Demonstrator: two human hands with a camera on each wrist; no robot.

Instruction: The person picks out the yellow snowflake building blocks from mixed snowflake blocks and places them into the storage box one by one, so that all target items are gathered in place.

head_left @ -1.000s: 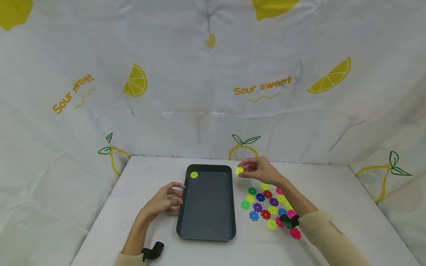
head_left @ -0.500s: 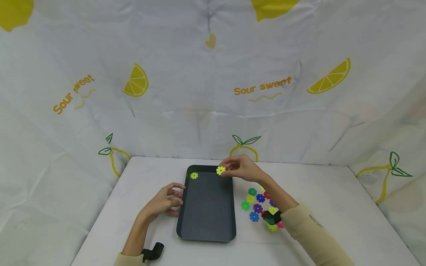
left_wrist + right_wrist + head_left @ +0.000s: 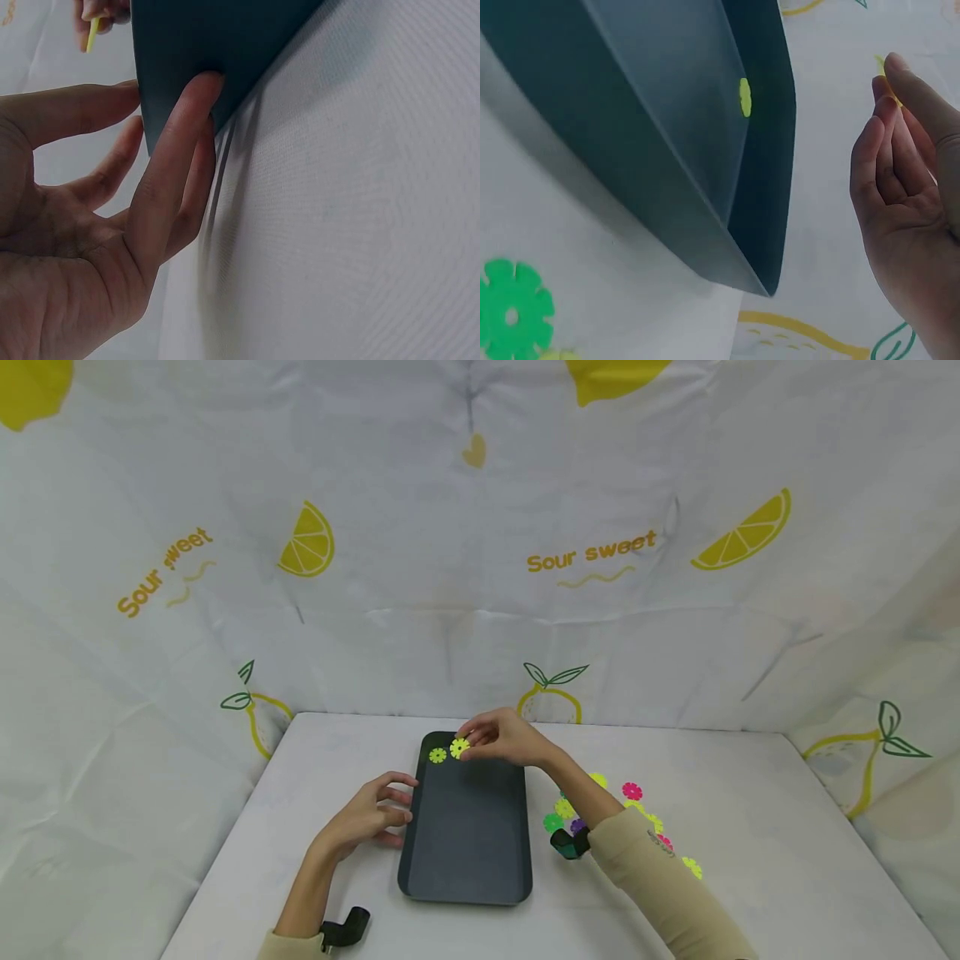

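A dark grey rectangular tray (image 3: 467,831) lies lengthwise on the white table. Between thumb and fingertips, my right hand (image 3: 508,739) pinches a yellow notched plastic disc (image 3: 460,748) above the tray's far end. Another yellow disc (image 3: 437,755) lies in the far left corner of the tray, just left of the held one. At the tray's left side, my left hand (image 3: 369,814) touches the outer wall with loosely bent fingers (image 3: 176,150). The right wrist view shows the held disc edge-on, mostly covered by the thumb.
Right of the tray lie several loose notched discs in green, yellow, pink and purple, including a green disc (image 3: 511,311); the right forearm covers part of them. A white cloth printed with lemons (image 3: 420,635) hangs behind the table. Each wrist bears a small black camera (image 3: 347,928).
My right hand has moved left with the yellow disc, from right of the tray to over its far end, near the other yellow disc. The left hand and tray have stayed put.
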